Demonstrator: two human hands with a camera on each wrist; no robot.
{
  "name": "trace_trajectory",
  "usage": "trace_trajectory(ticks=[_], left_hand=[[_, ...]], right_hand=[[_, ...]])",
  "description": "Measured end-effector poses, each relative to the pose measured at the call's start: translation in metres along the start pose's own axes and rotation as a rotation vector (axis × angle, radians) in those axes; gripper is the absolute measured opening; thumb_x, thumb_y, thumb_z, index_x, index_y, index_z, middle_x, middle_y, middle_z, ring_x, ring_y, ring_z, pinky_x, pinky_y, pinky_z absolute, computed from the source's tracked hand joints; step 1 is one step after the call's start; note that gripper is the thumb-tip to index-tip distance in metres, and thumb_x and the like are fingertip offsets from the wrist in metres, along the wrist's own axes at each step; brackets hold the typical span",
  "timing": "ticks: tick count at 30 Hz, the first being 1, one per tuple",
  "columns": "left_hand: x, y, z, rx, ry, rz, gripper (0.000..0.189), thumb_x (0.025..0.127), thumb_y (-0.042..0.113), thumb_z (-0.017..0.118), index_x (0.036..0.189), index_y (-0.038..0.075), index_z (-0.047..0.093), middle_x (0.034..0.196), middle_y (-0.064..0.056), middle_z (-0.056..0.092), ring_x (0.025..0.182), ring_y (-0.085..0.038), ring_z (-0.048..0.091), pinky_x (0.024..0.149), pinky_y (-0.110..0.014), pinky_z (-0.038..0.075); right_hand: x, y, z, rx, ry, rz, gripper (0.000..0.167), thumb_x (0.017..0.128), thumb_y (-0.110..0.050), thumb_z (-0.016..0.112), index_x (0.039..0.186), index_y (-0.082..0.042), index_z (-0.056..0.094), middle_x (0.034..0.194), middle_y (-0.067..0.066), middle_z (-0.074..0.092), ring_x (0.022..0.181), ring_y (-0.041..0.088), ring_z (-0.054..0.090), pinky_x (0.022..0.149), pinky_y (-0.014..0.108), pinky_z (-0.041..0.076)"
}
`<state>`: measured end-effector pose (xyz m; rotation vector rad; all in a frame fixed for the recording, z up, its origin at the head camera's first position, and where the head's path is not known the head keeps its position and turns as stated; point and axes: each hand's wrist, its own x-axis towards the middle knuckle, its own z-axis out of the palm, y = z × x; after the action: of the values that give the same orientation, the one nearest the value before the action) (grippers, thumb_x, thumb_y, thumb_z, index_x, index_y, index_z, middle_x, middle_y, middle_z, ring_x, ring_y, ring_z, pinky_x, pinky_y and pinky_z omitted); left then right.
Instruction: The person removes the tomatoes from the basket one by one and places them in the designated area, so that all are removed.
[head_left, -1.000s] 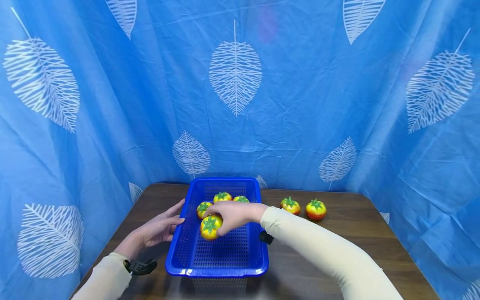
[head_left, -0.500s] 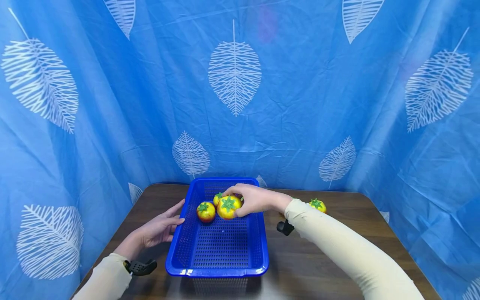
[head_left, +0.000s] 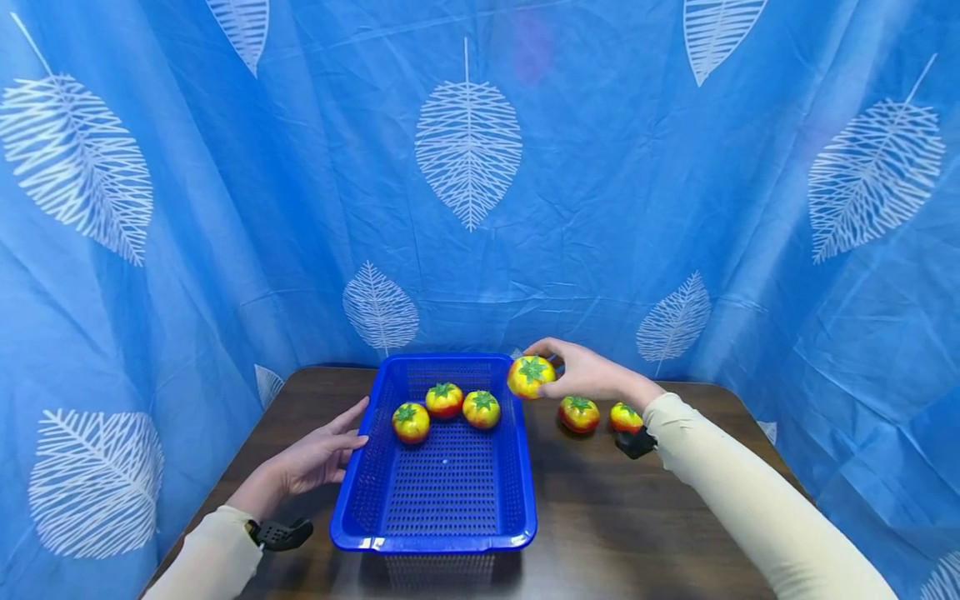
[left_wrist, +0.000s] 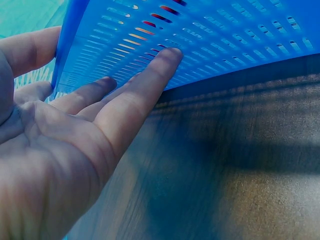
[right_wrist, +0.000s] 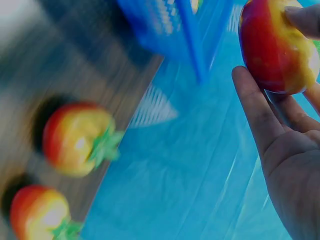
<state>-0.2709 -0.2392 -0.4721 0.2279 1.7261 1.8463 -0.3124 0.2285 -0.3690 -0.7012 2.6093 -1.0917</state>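
My right hand holds a red-and-yellow tomato with a green leafy top, raised just beyond the basket's right rim. The right wrist view shows the thumb and fingers round this tomato. My left hand is at the left side of the blue plastic basket. In the left wrist view, its fairly straight fingers touch the perforated outer wall and rim. Inside the basket's far half sit three similar tomatoes: one on the left, one in the middle, one on the right.
Two more tomatoes stand on the dark wooden table right of the basket: a nearer-left one and one partly hidden by the right wrist's black device. A blue leaf-patterned curtain hangs behind the table.
My right hand has carried its tomato from above the basket's middle, up and right past the right rim. The three tomatoes in the basket are now uncovered. The left hand has stayed put.
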Motion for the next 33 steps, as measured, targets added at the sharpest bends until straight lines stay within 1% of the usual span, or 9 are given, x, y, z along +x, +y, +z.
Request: trace_trajectory(ticks=[3, 6, 11, 18, 23, 28, 33], left_hand=[[0.001, 0.000, 0.000, 0.009, 0.001, -0.006, 0.084, 0.107, 0.024, 0.053, 0.165, 0.032, -0.007, 0.162, -0.030, 0.026, 0.128, -0.044, 0.057, 0.097, -0.061, 0.051], [0.000, -0.001, -0.001, 0.014, 0.009, -0.009, 0.084, 0.107, 0.024, 0.054, 0.165, 0.033, -0.007, 0.163, -0.029, 0.023, 0.128, -0.043, 0.058, 0.097, -0.061, 0.051], [0.000, -0.001, 0.000, 0.015, 0.002, -0.001, 0.083, 0.107, 0.024, 0.053, 0.165, 0.033, -0.006, 0.165, -0.028, 0.019, 0.130, -0.045, 0.055, 0.096, -0.061, 0.051], [0.000, 0.000, 0.001, 0.013, -0.007, 0.001, 0.083, 0.108, 0.023, 0.053, 0.165, 0.034, -0.007, 0.165, -0.028, 0.019, 0.131, -0.046, 0.053, 0.096, -0.061, 0.051], [-0.002, 0.000, 0.001, 0.009, -0.007, 0.002, 0.083, 0.108, 0.023, 0.052, 0.165, 0.034, -0.006, 0.164, -0.028, 0.020, 0.131, -0.046, 0.054, 0.096, -0.062, 0.051], [-0.002, 0.000, 0.002, 0.010, -0.010, 0.004, 0.082, 0.108, 0.023, 0.052, 0.165, 0.033, -0.007, 0.165, -0.028, 0.018, 0.131, -0.046, 0.054, 0.096, -0.062, 0.052], [-0.002, 0.000, 0.002, 0.012, -0.011, 0.006, 0.082, 0.108, 0.024, 0.051, 0.165, 0.033, -0.007, 0.165, -0.028, 0.017, 0.131, -0.046, 0.054, 0.096, -0.062, 0.052]], right_hand=[[-0.011, 0.017, -0.011, -0.002, 0.052, 0.056, 0.063, 0.085, -0.030, 0.082, 0.140, -0.021, 0.053, 0.134, 0.005, 0.055, 0.117, 0.029, 0.056, 0.091, 0.040, 0.055], [-0.021, 0.034, -0.020, 0.006, 0.093, 0.103, 0.064, 0.085, -0.032, 0.082, 0.140, -0.019, 0.052, 0.134, 0.008, 0.053, 0.117, 0.031, 0.056, 0.090, 0.041, 0.056], [-0.041, 0.060, -0.035, 0.000, 0.141, 0.152, 0.063, 0.087, -0.032, 0.079, 0.141, -0.016, 0.051, 0.135, 0.013, 0.053, 0.115, 0.034, 0.056, 0.089, 0.043, 0.055], [-0.068, 0.092, -0.052, -0.020, 0.195, 0.191, 0.066, 0.092, -0.033, 0.076, 0.146, -0.008, 0.048, 0.137, 0.019, 0.052, 0.112, 0.034, 0.059, 0.084, 0.040, 0.055], [-0.083, 0.111, -0.060, -0.022, 0.238, 0.237, 0.070, 0.093, -0.036, 0.075, 0.148, -0.005, 0.046, 0.135, 0.021, 0.053, 0.111, 0.034, 0.058, 0.083, 0.039, 0.056], [-0.100, 0.131, -0.065, -0.047, 0.278, 0.303, 0.075, 0.093, -0.043, 0.074, 0.149, -0.004, 0.045, 0.138, 0.023, 0.051, 0.115, 0.037, 0.056, 0.086, 0.043, 0.056], [-0.116, 0.149, -0.067, -0.060, 0.295, 0.353, 0.080, 0.094, -0.047, 0.073, 0.150, 0.001, 0.042, 0.137, 0.027, 0.051, 0.115, 0.039, 0.055, 0.088, 0.047, 0.055]])
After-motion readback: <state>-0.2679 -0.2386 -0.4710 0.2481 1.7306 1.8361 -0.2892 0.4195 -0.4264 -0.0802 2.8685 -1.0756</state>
